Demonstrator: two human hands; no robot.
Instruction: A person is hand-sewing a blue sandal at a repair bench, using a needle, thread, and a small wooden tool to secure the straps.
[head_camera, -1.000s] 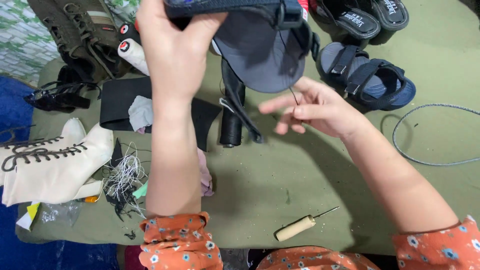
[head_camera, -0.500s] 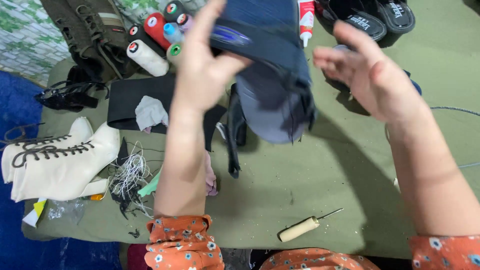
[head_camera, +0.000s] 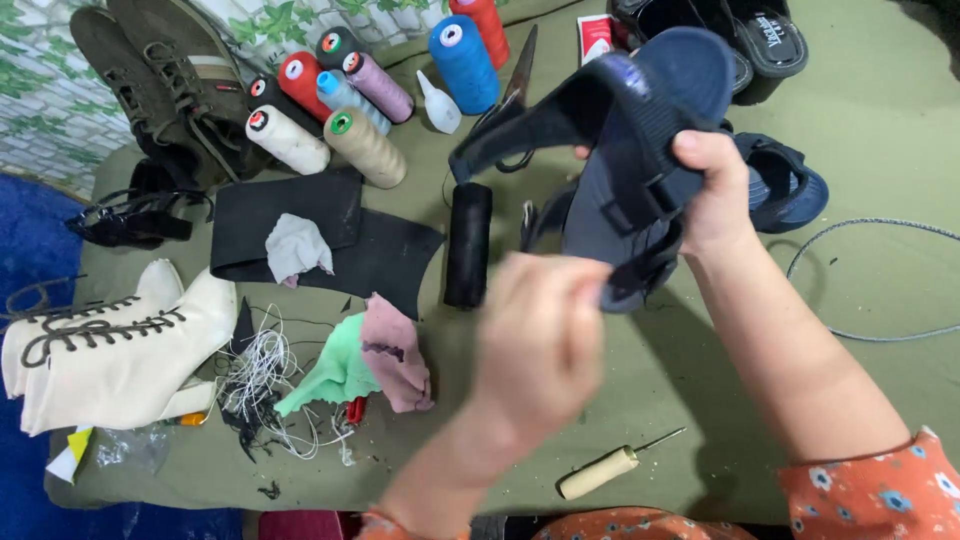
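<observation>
A dark blue strapped sandal (head_camera: 620, 130) is held up above the green work surface, sole side tilted toward me. My right hand (head_camera: 712, 190) grips its side and straps. Blurred, my left hand (head_camera: 545, 335) sits at the sandal's lower end, fingers curled at the heel strap. A second blue sandal (head_camera: 785, 185) lies behind the right hand. A wooden-handled awl (head_camera: 610, 468) lies near the front edge.
Several thread cones (head_camera: 350, 100) stand at the back with a blue spool (head_camera: 465, 50), a black spool (head_camera: 467, 245), black rubber sheets (head_camera: 300, 225), cloth scraps (head_camera: 365, 360), a white laced boot (head_camera: 110, 350), brown shoes (head_camera: 160, 70), black sandals (head_camera: 740, 30) and a grey cord (head_camera: 880, 280).
The sandal has passed from my left hand into my right. The left hand has dropped to the sandal's lower end. My view has shifted, showing more of the thread cones.
</observation>
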